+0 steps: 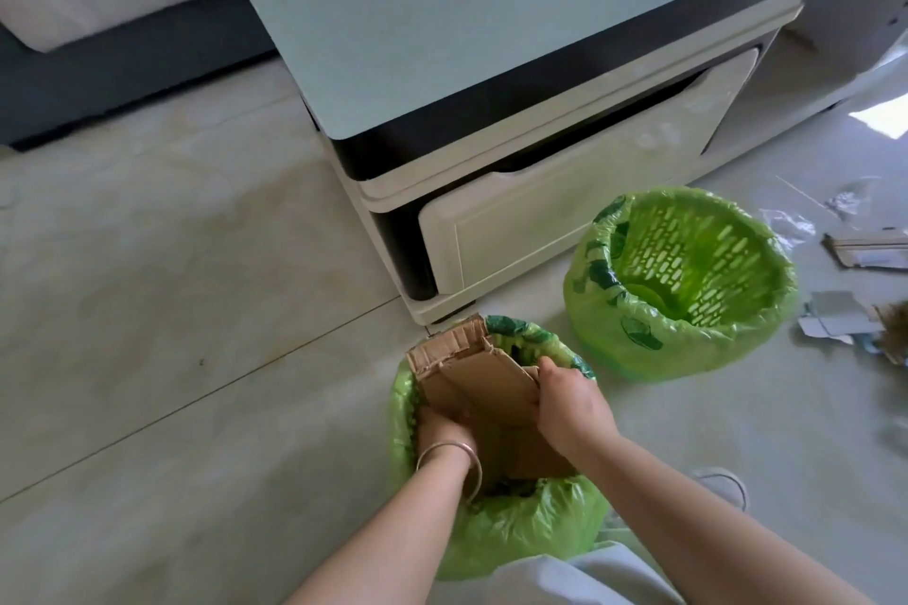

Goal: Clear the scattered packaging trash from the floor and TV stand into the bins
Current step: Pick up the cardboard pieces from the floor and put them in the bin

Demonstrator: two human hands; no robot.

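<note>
A folded brown cardboard piece [484, 378] stands partly inside the near bin [521, 531], which is lined with a green plastic bag. My left hand [442, 430], with a silver bangle on the wrist, grips the cardboard's lower left side inside the bin mouth. My right hand [570, 408] holds its right edge. A second green-lined bin [614, 334] stands to the right with only its mesh wall showing inside. Scattered cardboard scraps [865, 248], torn paper pieces [835, 319] and clear plastic wrap [786, 226] lie on the floor at the far right.
The white TV stand [540, 221] with a glass top and a drawer stands just behind both bins. A grey sofa [98, 64] is at the upper left. Beige tiled floor [172, 310] stretches to the left. My shoe [722, 486] shows near my right forearm.
</note>
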